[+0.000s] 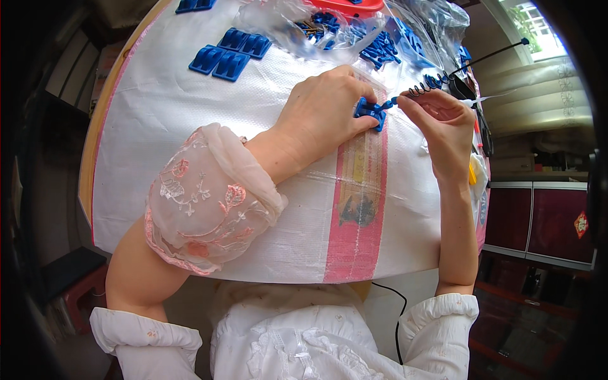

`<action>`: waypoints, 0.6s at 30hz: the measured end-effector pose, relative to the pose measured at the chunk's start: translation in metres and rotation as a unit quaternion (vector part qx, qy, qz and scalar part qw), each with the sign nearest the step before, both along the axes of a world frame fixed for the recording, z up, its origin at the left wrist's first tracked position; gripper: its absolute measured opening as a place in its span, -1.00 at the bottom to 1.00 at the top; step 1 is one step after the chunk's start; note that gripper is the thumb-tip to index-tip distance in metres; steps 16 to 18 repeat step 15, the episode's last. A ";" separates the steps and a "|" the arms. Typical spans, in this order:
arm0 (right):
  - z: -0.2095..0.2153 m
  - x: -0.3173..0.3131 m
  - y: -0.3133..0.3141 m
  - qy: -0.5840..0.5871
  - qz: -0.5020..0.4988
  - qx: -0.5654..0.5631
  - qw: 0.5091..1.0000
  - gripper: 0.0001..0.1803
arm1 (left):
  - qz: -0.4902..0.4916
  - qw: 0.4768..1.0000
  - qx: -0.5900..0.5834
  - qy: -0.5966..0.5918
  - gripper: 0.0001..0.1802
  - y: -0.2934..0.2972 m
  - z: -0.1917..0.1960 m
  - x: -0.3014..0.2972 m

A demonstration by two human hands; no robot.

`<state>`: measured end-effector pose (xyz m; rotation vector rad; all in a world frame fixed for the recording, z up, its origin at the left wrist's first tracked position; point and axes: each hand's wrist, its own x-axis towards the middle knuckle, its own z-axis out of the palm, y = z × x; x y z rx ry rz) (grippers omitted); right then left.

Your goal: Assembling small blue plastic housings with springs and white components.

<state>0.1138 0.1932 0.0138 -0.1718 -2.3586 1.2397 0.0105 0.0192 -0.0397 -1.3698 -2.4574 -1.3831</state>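
My left hand (320, 107) rests on the white sheet, thumb and fingers closed on a small blue plastic base (373, 115) standing over the pink stripe. To its right, my right hand (444, 126) is raised in a pinch at a small blue connector (391, 102), which meets the base. A black coil spring (425, 90) runs up from behind the right fingertips toward a thin black rod with a blue tip (524, 42). Whether connector, spring and rod are one piece, I cannot tell. A thin white pointed piece (484, 99) sticks out behind the right hand.
Several blue double-arched parts (229, 62) lie at the far left of the table. Loose blue pieces (380, 49) and clear plastic bags (278, 31) are heaped at the back, near a red tray (354, 7). Something yellow (472, 171) lies by the right edge.
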 end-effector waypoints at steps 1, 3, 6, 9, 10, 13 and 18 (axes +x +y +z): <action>0.000 0.000 -0.001 -0.001 0.002 0.002 1.000 -0.89 | 0.000 1.000 0.000 -0.001 -0.68 0.000 0.000 0.000; 0.000 0.000 -0.003 -0.003 0.005 0.006 1.000 -0.89 | 0.000 1.000 0.003 0.001 -0.68 0.000 -0.001 0.000; -0.002 0.000 -0.002 -0.007 0.004 0.002 1.000 -0.88 | 0.001 1.000 0.007 0.007 -0.67 0.000 -0.003 -0.001; -0.002 0.000 -0.002 -0.005 0.003 0.003 1.000 -0.87 | 0.004 1.000 0.004 0.010 -0.67 0.000 -0.003 -0.001; -0.001 0.000 -0.002 -0.006 0.004 0.000 1.000 -0.87 | 0.004 1.000 0.003 0.011 -0.67 0.000 -0.002 -0.001; -0.001 0.000 -0.001 -0.008 0.008 -0.004 1.000 -0.87 | 0.004 1.000 0.002 0.013 -0.66 0.000 -0.002 -0.001; -0.002 0.000 -0.001 -0.009 0.009 -0.004 1.000 -0.87 | 0.004 1.000 0.003 0.013 -0.66 -0.001 -0.003 -0.001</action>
